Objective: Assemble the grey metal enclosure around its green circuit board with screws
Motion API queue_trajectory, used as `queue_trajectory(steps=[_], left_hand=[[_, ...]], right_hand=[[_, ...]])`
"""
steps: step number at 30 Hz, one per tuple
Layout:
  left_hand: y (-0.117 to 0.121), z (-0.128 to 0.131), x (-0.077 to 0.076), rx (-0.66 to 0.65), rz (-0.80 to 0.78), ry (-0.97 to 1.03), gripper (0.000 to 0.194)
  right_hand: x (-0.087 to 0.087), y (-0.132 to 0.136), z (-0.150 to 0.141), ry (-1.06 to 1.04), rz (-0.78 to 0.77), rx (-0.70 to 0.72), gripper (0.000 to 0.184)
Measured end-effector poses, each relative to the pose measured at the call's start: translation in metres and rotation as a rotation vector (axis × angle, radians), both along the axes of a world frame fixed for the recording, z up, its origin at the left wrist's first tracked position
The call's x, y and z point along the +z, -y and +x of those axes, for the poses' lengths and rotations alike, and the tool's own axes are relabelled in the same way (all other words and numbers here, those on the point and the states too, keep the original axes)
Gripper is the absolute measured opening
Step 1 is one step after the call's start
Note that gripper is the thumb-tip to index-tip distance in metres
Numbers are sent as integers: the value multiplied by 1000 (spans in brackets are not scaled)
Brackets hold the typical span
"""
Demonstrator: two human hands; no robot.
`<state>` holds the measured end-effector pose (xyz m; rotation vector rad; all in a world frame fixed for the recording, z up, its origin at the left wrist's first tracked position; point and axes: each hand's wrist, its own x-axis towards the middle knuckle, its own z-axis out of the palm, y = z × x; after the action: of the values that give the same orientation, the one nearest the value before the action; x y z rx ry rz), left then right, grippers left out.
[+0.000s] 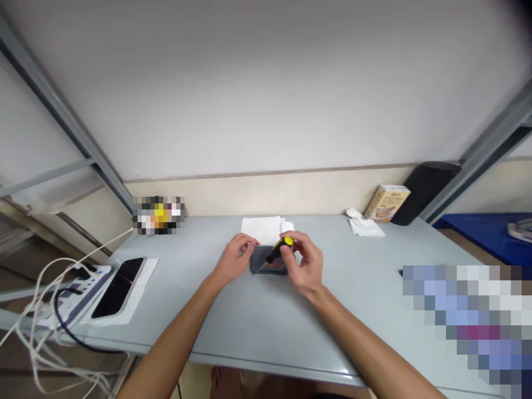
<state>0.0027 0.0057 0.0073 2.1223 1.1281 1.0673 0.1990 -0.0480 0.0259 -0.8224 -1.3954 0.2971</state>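
Grey device (260, 255), partly hidden, screwdriver (275, 252) tip unclear

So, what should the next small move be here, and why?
Probably settle the screwdriver tip at the dark box's near left corner: the right hand slants its shaft that way, while the left hand's fingertips are at the far left corner. Whether the tip touches is too small to tell.

One head-worn camera looks forward and down from above the near edge of the desk (257, 327).
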Motion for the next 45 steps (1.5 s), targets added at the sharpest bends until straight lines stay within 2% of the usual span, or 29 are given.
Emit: queue_trajectory(steps=[4, 7, 11, 16, 20, 24, 27, 31, 35, 45], left_hand=[[1, -1, 1, 15, -70, 1, 33], [2, -2, 3, -34, -79, 5, 36], [5, -2, 5, -106, -52, -31, 30], [0, -1, -2, -106, -28, -19, 24], [-5, -4, -5, -64, -42, -36, 25], [-9, -9, -7, 56, 13, -99, 32], [-12, -12, -11, 154, 84, -162, 35], [-15, -16, -17, 221, 118, -241, 29], [-18, -19, -20, 225, 123, -278, 18], [-25, -23, -27, 223, 131, -402, 22]], right_hand=[[1, -10, 10, -202, -144, -30, 20], [0, -17, 15, -307, -199, -58, 26], [2, -21, 17, -371, -263, -100, 31], [2, -25, 16, -407, -299, -109, 35], [-2, -29, 17, -430, -307, -112, 35], [-1, -32, 20, -474, -302, -155, 35], [1, -33, 24, -468, -277, -163, 33], [3, -30, 27, -427, -213, -172, 31], [6, -24, 27, -381, -179, -121, 29], [1, -19, 26, -190, -104, -99, 23]])
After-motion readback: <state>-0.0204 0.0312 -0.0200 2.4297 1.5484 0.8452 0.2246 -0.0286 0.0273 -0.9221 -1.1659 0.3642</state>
